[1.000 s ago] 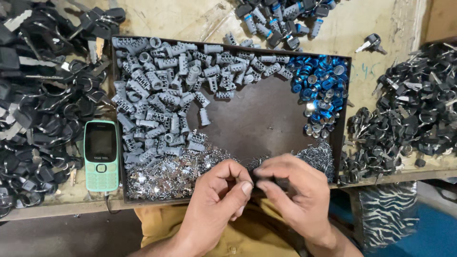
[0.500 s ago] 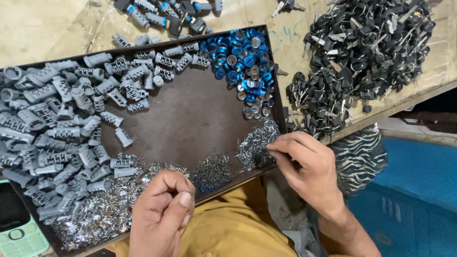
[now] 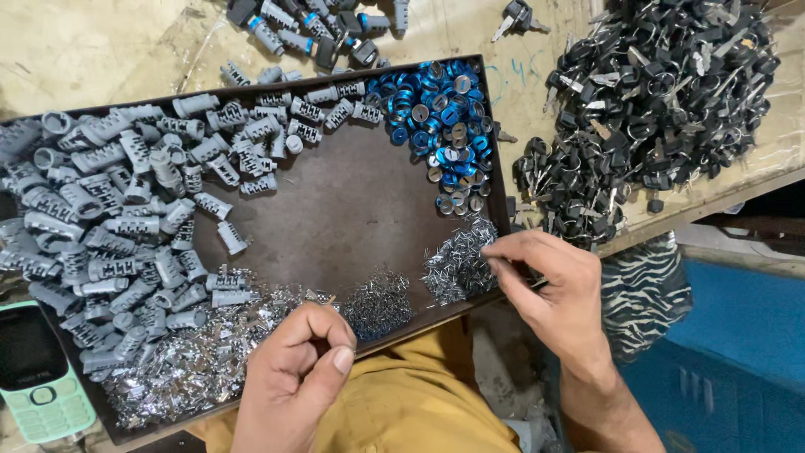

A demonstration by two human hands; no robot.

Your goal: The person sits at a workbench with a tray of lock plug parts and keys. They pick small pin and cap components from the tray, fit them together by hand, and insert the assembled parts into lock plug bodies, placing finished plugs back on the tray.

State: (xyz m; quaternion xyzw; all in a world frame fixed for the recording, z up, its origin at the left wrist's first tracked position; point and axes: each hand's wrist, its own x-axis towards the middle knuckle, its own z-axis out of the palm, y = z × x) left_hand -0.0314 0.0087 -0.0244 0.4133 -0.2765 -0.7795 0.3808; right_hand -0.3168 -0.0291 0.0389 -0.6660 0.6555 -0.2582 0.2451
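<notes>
The right hand [image 3: 549,285] is held at the near right corner of the tray [image 3: 335,218], its fingertips [image 3: 496,265] pinched narrow into a heap of small silver pins [image 3: 457,264]; whether a pin is actually caught between them cannot be told. The left hand [image 3: 302,369] is curled into a loose fist at the tray's near edge, thumb pressed against the forefinger, and what its grip encloses is hidden. Just beyond it a second small heap of pins [image 3: 379,300] is seen, and a wider spread of shiny metal bits [image 3: 201,361] lies to its left. The left half of the dark tray is filled with grey plastic cylinders [image 3: 126,218], and blue rings [image 3: 440,126] are piled in the far right corner. The tray is set on a pale desk [image 3: 92,46]. A heap of black keys [image 3: 654,109] lies on the desk to the right, and a mint green phone [image 3: 42,377] is seen at the left edge
</notes>
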